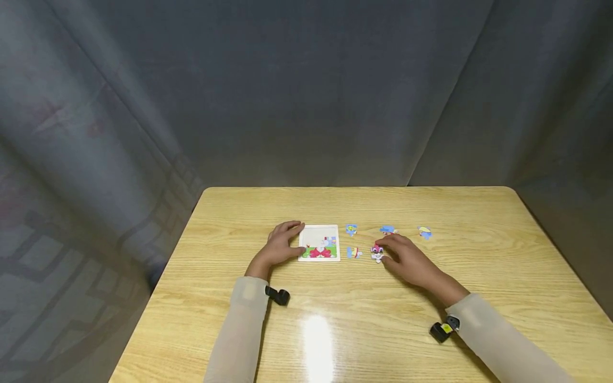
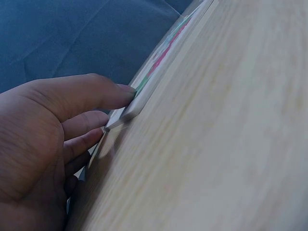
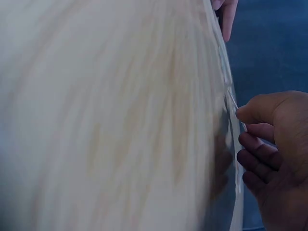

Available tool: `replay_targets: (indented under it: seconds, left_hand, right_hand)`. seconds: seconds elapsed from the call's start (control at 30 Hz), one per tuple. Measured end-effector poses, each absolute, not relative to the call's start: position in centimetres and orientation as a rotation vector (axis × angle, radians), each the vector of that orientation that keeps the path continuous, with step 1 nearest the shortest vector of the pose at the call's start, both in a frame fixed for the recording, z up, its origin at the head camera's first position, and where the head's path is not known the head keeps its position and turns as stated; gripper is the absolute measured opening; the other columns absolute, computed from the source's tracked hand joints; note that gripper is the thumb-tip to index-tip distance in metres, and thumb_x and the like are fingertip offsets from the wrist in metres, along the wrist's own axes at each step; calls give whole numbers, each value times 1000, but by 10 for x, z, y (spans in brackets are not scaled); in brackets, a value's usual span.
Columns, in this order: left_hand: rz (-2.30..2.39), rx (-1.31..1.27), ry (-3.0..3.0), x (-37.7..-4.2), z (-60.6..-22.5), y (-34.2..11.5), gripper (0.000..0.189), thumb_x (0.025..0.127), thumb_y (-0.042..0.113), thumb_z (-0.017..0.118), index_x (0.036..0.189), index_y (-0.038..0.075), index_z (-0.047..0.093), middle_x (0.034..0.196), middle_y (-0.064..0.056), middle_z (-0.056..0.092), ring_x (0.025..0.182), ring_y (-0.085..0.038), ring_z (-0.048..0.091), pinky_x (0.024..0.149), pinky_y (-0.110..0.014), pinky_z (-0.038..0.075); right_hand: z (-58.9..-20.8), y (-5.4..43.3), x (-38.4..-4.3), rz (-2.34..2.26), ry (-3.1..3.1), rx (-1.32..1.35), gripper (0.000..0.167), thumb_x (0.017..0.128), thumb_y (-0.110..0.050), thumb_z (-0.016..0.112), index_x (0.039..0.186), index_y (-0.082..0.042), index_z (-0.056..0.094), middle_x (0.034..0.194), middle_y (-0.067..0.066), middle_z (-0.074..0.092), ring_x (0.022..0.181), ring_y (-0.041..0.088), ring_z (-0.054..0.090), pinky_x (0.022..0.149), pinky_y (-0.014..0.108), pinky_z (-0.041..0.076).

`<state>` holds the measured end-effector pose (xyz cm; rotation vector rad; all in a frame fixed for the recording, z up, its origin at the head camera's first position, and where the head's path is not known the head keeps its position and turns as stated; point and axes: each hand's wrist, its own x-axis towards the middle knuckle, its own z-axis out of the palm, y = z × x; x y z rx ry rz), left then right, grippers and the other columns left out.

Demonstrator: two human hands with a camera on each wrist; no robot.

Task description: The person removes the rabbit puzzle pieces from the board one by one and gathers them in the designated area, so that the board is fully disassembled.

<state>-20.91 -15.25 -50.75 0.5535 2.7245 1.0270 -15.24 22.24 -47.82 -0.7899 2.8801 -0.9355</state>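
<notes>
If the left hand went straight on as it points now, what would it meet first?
Most likely the puzzle tray: the left hand has its thumb at the tray's left side; whether the other fingers touch it is hard to judge.

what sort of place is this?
Probably a makeshift recording booth or similar curtained-off workspace: dark curtains behind and on both sides of a wooden table, plus wrist cameras. The wider room isn't visible.
</notes>
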Motion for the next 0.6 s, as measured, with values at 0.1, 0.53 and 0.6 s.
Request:
replay_targets:
  seconds: [0.1, 0.53, 0.6]
  left_hand:
    - [1019, 550, 2728, -209, -507, -153, 73, 89, 34, 71, 152, 19, 37, 156, -1, 28, 146, -26, 14, 114, -56, 10]
    - [1043, 581, 2719, -207, -506, -155, 73, 89, 32, 71, 151, 15, 38, 156, -4, 28, 145, -29, 14, 113, -58, 9]
    - [1043, 580, 2714, -207, -506, -156, 73, 89, 32, 71, 152, 16, 38, 156, -3, 28, 146, -28, 14, 113, -58, 9]
  right_hand:
    - [-479, 231, -152, -910, 2894, -797, 40, 93, -9, 65, 132, -1, 58, 133, 19, 51, 127, 39, 43, 101, 58, 37]
    - [-479, 256, -149, -848, 2920, -774, 40, 93, -7, 65, 131, -2, 58, 132, 17, 51, 123, 40, 44, 97, 60, 38]
    - [-480, 257, -150, -850, 2910, -776, 39, 93, -7, 65, 132, -2, 58, 132, 17, 51, 124, 40, 44, 98, 60, 37]
